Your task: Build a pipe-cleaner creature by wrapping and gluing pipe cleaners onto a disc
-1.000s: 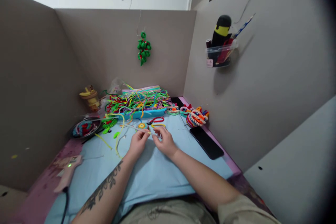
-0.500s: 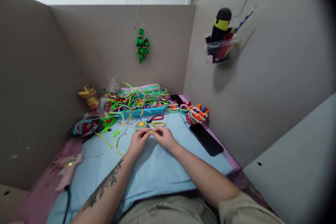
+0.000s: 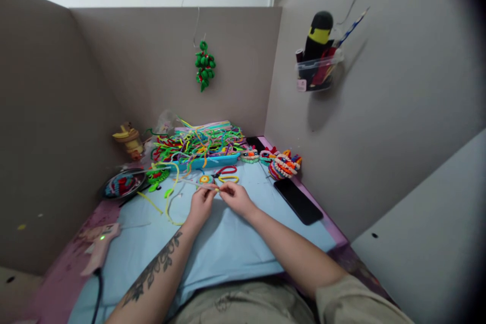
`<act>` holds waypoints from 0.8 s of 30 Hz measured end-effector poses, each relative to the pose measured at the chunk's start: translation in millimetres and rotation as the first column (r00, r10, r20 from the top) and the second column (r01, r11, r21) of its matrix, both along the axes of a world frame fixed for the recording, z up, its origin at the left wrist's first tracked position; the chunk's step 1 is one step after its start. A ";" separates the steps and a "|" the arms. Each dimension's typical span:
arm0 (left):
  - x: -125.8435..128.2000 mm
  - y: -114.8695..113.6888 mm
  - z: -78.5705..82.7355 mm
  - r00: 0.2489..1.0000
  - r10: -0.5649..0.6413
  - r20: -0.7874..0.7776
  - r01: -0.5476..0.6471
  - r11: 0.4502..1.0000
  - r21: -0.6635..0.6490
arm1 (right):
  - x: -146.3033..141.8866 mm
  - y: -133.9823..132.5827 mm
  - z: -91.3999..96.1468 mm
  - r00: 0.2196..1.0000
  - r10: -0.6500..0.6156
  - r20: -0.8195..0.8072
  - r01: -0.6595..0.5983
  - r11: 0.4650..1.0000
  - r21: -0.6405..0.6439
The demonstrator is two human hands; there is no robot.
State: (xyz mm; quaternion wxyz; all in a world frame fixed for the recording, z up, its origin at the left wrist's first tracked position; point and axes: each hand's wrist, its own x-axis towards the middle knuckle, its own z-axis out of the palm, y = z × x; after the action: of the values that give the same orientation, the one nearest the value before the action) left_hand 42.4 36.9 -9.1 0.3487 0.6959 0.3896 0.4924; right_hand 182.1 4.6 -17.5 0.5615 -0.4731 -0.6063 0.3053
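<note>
Fingertips of my left hand are closed around a pale pipe cleaner, whose free end sticks out to the left. Close beside it, my right hand pinches a small yellow piece at the pipe cleaner's right end. Whether that piece is separate or joined on, I cannot tell. Just beyond my hands lie a round orange-and-yellow fuzzy coil and a cutting tool with red and yellow handles. A long yellow pipe cleaner curves over the blue cloth left of my left hand.
Behind stands a blue tray heaped with coloured pipe cleaners. A pink glue gun lies left, near a dark bowl. On the right are a phone and fuzzy striped figures. Grey partitions enclose the table.
Both hands have shifted very slightly, still pinching at the same spot. The whole view has moved a little; the other things stay where they were.
</note>
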 end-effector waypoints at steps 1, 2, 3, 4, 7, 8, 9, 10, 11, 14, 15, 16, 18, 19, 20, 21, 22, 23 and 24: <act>-0.3 0.4 -0.9 1.000 0.015 -0.001 -0.015 1.000 0.012 | -1.8 -0.9 -0.6 1.000 0.001 0.019 -0.001 1.000 0.007; -0.6 0.6 -1.7 1.000 0.021 -0.002 -0.021 1.000 0.016 | -3.4 -1.8 -1.5 0.999 -0.002 0.040 0.001 1.000 0.013; -0.8 0.7 -2.4 1.000 0.024 -0.003 -0.024 1.000 0.014 | -4.8 -2.6 -2.6 0.999 -0.011 0.052 0.010 1.000 0.018; -1.0 0.7 -3.0 1.000 0.027 -0.002 -0.027 1.000 0.008 | -5.9 -3.1 -4.0 0.998 -0.025 0.050 0.024 1.000 0.020; -0.9 0.1 -4.2 1.000 0.029 0.001 -0.029 1.000 0.011 | -6.8 -2.7 -7.8 0.998 -0.052 -0.036 0.052 0.999 -0.007; -0.7 -0.2 -4.4 1.000 0.024 -0.005 -0.024 0.999 0.023 | -6.5 -2.2 -8.5 0.997 -0.043 -0.067 0.042 0.999 -0.017; -0.5 -0.5 -4.5 1.000 0.015 -0.015 -0.014 0.999 0.039 | -6.0 -1.6 -8.7 0.996 -0.023 -0.083 0.021 0.999 -0.025; -0.4 -0.8 -4.6 1.000 0.003 -0.028 -0.001 0.998 0.056 | -5.4 -1.0 -8.5 0.996 0.006 -0.084 -0.008 0.999 -0.031; -0.4 -1.1 -4.6 0.999 -0.010 -0.042 0.013 0.997 0.069 | -4.7 -0.5 -8.0 0.996 0.035 -0.081 -0.037 0.999 -0.034; -1.1 -1.2 -4.2 0.997 -0.035 -0.066 0.039 0.997 0.063 | -2.4 0.8 -5.2 0.992 0.081 -0.100 -0.087 0.994 -0.060; -1.5 -1.1 -3.9 0.997 -0.036 -0.061 0.039 0.998 0.050 | -1.5 1.3 -4.1 0.990 0.083 -0.118 -0.092 0.993 -0.069; -2.1 -0.8 -3.5 0.998 -0.038 -0.053 0.040 0.999 0.036 | -0.4 1.7 -3.1 0.987 0.082 -0.138 -0.093 0.993 -0.075; -3.2 -0.4 -2.2 0.999 -0.035 -0.034 0.036 0.999 0.023 | 1.8 2.6 -1.1 0.982 0.078 -0.173 -0.092 0.993 -0.075; -3.6 -0.3 -1.3 0.999 -0.034 -0.030 0.035 0.999 0.024 | 3.0 2.9 -0.2 0.979 0.074 -0.188 -0.089 0.993 -0.072; -4.0 -0.4 -0.2 0.999 -0.034 -0.031 0.035 0.999 0.027 | 4.2 3.1 0.5 0.977 0.068 -0.201 -0.083 0.994 -0.070; -4.2 -0.8 1.0 0.999 -0.032 -0.033 0.033 0.999 0.029 | 5.3 3.2 1.1 0.977 0.059 -0.207 -0.075 0.995 -0.071; -4.4 -1.4 2.2 0.999 -0.028 -0.033 0.028 0.999 0.028 | 6.2 3.2 1.5 0.978 0.050 -0.205 -0.066 0.995 -0.073; -4.4 -2.1 3.2 0.999 -0.023 -0.034 0.024 0.999 0.025 | 7.0 3.2 1.6 0.979 0.039 -0.199 -0.055 0.996 -0.076; -4.3 -2.8 4.0 0.999 -0.019 -0.036 0.020 1.000 0.020 | 7.6 3.3 1.4 0.981 0.026 -0.191 -0.041 0.996 -0.078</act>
State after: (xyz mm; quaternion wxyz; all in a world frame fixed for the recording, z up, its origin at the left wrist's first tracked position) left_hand 38.1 34.1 -5.1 0.3393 0.7119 0.3836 0.4805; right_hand 189.7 7.9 -16.1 0.5918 -0.4541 -0.5449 0.3829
